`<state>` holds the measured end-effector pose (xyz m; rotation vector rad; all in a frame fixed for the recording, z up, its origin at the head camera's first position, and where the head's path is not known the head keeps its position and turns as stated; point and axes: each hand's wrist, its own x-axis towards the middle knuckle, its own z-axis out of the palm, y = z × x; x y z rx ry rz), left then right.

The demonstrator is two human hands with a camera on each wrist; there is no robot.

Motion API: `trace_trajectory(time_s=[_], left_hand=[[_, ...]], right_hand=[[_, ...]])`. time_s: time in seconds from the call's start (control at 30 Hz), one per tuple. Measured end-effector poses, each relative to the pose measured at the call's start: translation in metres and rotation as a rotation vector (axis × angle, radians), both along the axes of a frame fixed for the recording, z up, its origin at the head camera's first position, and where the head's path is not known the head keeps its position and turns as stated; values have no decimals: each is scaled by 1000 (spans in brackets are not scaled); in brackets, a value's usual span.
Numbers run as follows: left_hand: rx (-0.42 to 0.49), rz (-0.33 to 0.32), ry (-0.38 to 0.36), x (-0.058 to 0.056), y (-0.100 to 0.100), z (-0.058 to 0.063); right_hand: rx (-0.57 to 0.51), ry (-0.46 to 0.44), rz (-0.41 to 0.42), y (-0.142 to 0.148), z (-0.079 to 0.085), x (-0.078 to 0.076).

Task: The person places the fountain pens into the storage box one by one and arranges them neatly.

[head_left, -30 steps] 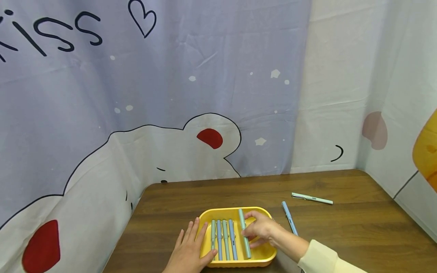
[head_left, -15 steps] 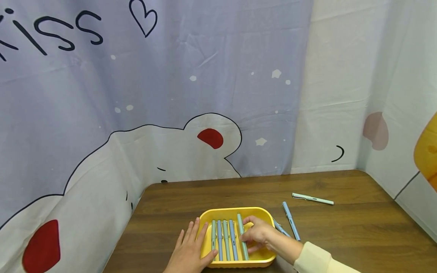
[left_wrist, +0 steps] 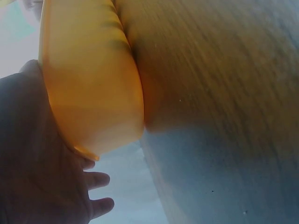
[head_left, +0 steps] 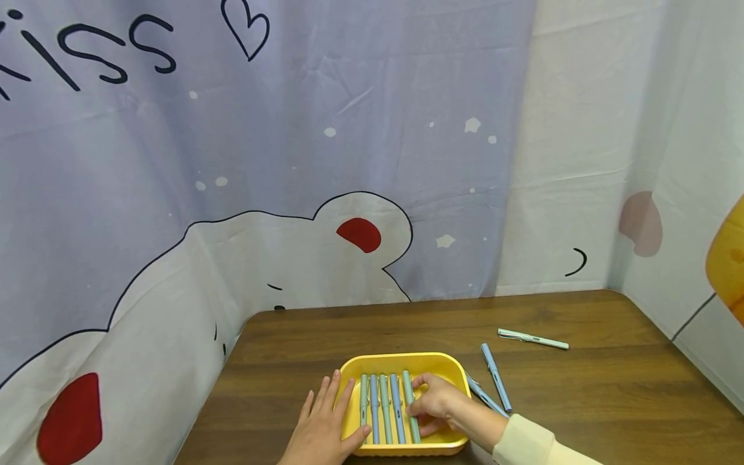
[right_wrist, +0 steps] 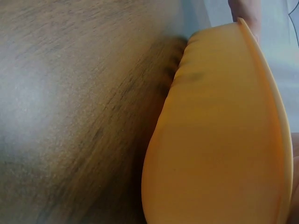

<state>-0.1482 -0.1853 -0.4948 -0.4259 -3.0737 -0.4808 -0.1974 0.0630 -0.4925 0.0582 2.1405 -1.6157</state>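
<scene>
A yellow plastic tray (head_left: pixel 444 367) stands on the wooden table, holding a row of green and blue capped pens (head_left: pixel 374 407) laid side by side. Spread over its left rim, my left hand (head_left: pixel 322 423) has straight fingers; the left wrist view shows the palm against the outer wall (left_wrist: pixel 93 84). My right hand (head_left: pixel 436 402) reaches in over the right side and pinches a green pen (head_left: pixel 414 429) between thumb and fingers, at the right end of the row. In the right wrist view the tray wall (right_wrist: pixel 219 140) hides most of that hand.
Right of the tray lie two blue pens, one (head_left: pixel 496 378) slanting on the table and another (head_left: pixel 485 395) partly behind the right forearm. Farther back is a pale green pen (head_left: pixel 533 339). A printed curtain (head_left: pixel 360 129) hangs behind the table (head_left: pixel 279 361).
My right hand has moved left and slightly down with the green pen, bringing it beside the row and parallel to it. More of the blue pen near the forearm shows. The left hand stays put.
</scene>
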Motion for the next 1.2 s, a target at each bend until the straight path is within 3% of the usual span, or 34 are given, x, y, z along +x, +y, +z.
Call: trace_trajectory(time_s=[0.33,1.2], left_hand=[[2,-2,5,1,0,0],[16,-18,34,2,-1,0]], right_hand=[[80,56,12,-5,3,0],[89,63,44,-7,-1,-1]])
